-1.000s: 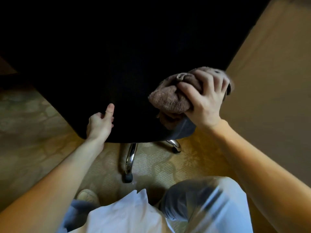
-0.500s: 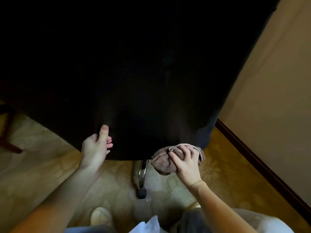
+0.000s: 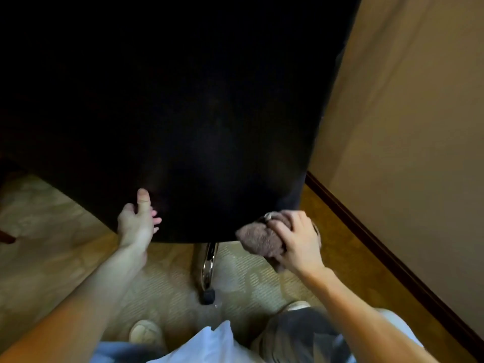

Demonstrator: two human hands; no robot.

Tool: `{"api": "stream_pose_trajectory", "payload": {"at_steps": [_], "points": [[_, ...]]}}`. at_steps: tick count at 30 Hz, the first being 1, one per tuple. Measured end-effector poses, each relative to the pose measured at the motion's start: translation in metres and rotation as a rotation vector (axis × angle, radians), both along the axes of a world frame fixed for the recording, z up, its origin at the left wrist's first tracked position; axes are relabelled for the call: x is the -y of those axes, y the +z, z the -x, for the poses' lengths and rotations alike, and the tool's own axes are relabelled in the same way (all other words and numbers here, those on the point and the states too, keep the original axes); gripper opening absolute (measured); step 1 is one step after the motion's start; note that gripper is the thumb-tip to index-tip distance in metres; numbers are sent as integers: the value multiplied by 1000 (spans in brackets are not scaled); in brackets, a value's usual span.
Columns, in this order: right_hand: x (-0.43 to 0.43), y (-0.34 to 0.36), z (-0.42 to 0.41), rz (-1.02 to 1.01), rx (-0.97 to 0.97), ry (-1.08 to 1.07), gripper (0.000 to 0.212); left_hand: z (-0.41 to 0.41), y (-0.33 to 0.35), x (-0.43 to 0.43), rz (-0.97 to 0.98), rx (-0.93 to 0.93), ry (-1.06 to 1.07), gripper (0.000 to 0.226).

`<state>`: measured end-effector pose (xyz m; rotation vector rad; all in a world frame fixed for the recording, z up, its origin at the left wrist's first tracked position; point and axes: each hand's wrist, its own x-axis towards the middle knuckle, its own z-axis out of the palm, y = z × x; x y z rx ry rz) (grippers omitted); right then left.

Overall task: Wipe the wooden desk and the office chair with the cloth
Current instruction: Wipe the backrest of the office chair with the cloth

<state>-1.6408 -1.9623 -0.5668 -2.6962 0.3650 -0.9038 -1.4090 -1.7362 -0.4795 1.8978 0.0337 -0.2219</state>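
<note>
Right hand (image 3: 298, 242) grips cloth (image 3: 258, 242), seemingly touching the dark office chair (image 3: 196, 113).

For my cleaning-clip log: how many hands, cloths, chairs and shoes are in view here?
hands: 2 (left hand, right hand)
cloth: 1
office chair: 1
shoes: 2
Total: 6
</note>
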Motion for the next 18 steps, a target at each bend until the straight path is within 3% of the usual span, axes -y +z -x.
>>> {"api": "stream_pose_trajectory", "payload": {"at_steps": [2,4,6,9,15,18], "points": [[6,48,1,79,209,-37,57,1,3,-1,21,-19,27,65],[5,98,-3,182,405,-35,42,2,4,0,39,-21,41,64],[0,140,-7,285,529,-16,26,9,8,-1,82,-26,43,60],[-5,178,-16,382,645,-9,26,24,15,0,144,2,-22,57],[-6,133,-34,231,698,-83,24,24,19,10,207,4,-93,60],[-3,70,-27,148,573,-72,31,18,12,16,198,1,-70,71]]}}
